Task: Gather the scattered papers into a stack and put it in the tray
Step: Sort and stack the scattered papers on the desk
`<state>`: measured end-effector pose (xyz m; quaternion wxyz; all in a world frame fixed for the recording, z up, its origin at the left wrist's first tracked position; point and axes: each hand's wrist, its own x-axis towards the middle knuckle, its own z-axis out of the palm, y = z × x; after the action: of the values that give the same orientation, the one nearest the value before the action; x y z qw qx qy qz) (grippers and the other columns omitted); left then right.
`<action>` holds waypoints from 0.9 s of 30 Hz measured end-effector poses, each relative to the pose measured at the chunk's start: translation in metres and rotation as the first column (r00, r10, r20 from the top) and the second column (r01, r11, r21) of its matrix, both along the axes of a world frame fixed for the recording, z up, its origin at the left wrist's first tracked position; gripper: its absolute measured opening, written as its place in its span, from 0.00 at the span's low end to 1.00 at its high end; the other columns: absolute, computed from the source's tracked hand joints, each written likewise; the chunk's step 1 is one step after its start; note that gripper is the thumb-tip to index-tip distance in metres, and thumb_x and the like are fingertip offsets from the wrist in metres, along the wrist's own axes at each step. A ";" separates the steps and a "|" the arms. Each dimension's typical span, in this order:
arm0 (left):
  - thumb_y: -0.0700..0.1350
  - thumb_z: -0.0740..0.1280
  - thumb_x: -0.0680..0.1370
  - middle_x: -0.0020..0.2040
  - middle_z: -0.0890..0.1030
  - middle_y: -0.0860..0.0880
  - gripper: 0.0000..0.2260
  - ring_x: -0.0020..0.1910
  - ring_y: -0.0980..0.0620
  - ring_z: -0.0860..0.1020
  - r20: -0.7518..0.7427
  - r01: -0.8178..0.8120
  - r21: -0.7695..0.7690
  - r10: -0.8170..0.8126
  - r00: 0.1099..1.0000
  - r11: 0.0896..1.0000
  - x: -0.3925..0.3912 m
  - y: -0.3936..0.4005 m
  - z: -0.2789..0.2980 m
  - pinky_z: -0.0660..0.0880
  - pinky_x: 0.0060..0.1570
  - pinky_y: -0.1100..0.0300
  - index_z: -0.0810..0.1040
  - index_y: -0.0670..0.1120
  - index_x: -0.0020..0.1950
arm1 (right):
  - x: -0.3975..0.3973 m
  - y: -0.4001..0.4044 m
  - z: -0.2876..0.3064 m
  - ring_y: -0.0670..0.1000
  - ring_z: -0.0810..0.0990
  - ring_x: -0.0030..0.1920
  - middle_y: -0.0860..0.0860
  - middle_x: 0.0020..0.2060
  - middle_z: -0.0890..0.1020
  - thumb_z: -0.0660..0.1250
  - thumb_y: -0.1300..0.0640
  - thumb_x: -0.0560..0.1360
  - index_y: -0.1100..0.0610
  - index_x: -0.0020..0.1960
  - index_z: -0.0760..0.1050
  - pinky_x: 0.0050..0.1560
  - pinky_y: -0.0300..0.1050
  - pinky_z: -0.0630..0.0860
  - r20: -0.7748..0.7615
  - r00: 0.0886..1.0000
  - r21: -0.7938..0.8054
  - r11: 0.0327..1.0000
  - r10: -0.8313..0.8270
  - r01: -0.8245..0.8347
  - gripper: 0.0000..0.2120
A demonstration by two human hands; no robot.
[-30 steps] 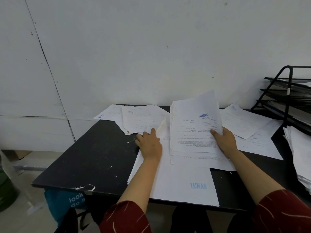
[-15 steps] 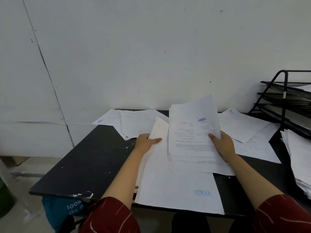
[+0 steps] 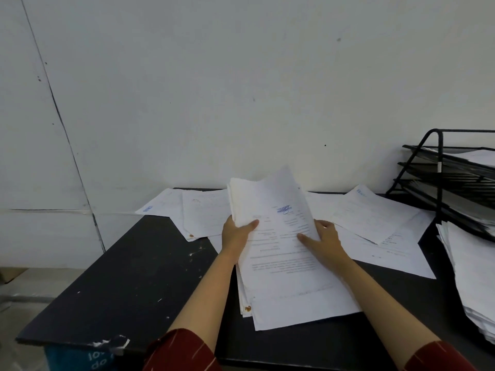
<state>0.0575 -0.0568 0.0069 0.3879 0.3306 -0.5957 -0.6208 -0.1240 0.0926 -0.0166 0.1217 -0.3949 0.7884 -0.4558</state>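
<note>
Left hand [image 3: 237, 234]: thumb across the top sheet, fingers curled out of sight behind, gripping the left edge of the paper stack [image 3: 281, 253]. Right hand [image 3: 324, 241]: thumb on the page face, fingers behind the right edge, pinching it. Stack thin, white, printed, blue stamp near top; far end lifted and bowed, near end on the matte black desk [image 3: 120, 277]. Loose sheets [image 3: 372, 215] lie flat beyond. Black wire tray [image 3: 439, 167] at the desk's right end.
</note>
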 end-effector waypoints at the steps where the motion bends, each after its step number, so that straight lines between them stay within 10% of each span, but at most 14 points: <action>1: 0.45 0.74 0.72 0.57 0.80 0.47 0.20 0.53 0.49 0.79 -0.020 -0.003 -0.032 0.002 1.000 0.999 0.000 -0.001 0.000 0.77 0.53 0.56 0.75 0.45 0.61 | 0.001 -0.001 0.002 0.53 0.70 0.64 0.49 0.65 0.65 0.67 0.38 0.72 0.45 0.69 0.66 0.66 0.54 0.70 0.008 1.000 -0.020 1.000 0.010 -0.010 0.28; 5: 0.44 0.73 0.73 0.56 0.81 0.49 0.20 0.53 0.51 0.80 -0.156 0.014 -0.133 -0.035 0.987 0.991 0.003 0.006 0.027 0.78 0.46 0.61 0.74 0.46 0.63 | 0.002 -0.001 0.028 0.46 0.78 0.52 0.54 0.61 0.75 0.72 0.51 0.72 0.50 0.65 0.56 0.47 0.37 0.75 0.239 0.965 -0.274 0.961 0.106 -0.038 0.31; 12: 0.46 0.73 0.73 0.55 0.80 0.51 0.20 0.53 0.54 0.80 -0.304 -0.102 -0.382 -0.020 0.953 0.919 -0.005 0.019 0.118 0.79 0.49 0.62 0.73 0.48 0.63 | -0.007 0.003 0.112 0.48 0.79 0.56 0.51 0.57 0.78 0.73 0.58 0.73 0.49 0.71 0.51 0.56 0.44 0.77 0.166 0.979 -0.571 0.821 0.122 -0.006 0.38; 27: 0.42 0.69 0.76 0.54 0.77 0.51 0.17 0.53 0.51 0.77 -0.190 -0.036 -0.319 -0.026 0.982 0.947 -0.013 0.024 0.093 0.74 0.45 0.64 0.68 0.50 0.61 | -0.012 0.003 0.085 0.50 0.79 0.54 0.52 0.59 0.77 0.63 0.59 0.79 0.56 0.63 0.64 0.46 0.39 0.76 0.148 0.980 -0.393 0.917 0.131 -0.063 0.14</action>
<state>0.0441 -0.0331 0.0996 0.4935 0.2036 -0.6477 -0.5436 -0.1364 0.0959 0.0687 0.1311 -0.4094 0.6489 -0.6279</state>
